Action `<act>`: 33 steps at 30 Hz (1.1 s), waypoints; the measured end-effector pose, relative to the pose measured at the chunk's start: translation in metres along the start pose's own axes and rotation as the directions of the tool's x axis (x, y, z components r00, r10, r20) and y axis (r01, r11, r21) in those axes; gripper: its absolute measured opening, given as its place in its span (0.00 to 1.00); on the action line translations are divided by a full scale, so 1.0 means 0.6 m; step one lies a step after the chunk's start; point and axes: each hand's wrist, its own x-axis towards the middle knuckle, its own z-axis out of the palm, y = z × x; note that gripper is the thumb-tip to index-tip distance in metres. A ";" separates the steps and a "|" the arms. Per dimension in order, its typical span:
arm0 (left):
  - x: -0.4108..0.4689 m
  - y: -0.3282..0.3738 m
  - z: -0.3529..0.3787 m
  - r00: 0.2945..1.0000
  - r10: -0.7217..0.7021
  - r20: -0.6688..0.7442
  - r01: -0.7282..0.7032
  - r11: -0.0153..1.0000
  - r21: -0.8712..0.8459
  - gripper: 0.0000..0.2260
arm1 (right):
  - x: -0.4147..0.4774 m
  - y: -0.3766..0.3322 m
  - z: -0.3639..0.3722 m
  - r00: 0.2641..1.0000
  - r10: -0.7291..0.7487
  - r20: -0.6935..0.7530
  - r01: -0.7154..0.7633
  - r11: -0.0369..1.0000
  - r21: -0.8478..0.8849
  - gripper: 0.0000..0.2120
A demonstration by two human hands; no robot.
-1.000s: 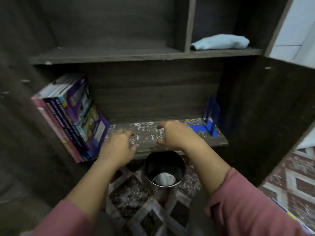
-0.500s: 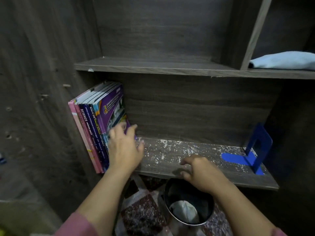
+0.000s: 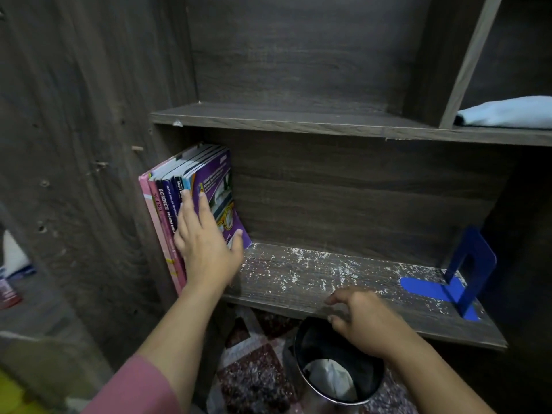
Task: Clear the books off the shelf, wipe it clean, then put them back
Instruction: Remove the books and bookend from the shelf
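Head view: leaning pink, blue and purple paperback books [image 3: 215, 180] are stood at the left end of the white-speckled dark wooden shelf [image 3: 298, 276]. The left hand [image 3: 206, 246] is pressed flat, fingers straight, on them. The right hand [image 3: 361, 321] is held at the shelf's front edge, loosely curled, empty.

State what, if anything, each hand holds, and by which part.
Nothing is held. The left hand presses flat on the purple book; the right hand, loosely curled, is empty, by the shelf.
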 end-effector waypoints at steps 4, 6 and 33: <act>0.005 -0.002 0.005 0.983 -0.130 -0.133 0.092 0.961 -0.261 0.41 | 0.005 -0.004 0.008 1.000 -0.014 0.013 0.014 1.000 0.021 0.16; 0.011 -0.004 0.007 0.967 -0.186 -0.177 0.127 0.946 -0.297 0.38 | 0.006 -0.006 0.011 1.000 -0.022 0.012 0.021 1.000 0.019 0.16; 0.034 -0.019 0.046 0.977 -0.202 -0.074 0.169 0.933 -0.317 0.11 | 0.010 -0.010 0.010 0.997 -0.062 -0.034 0.064 0.996 0.069 0.13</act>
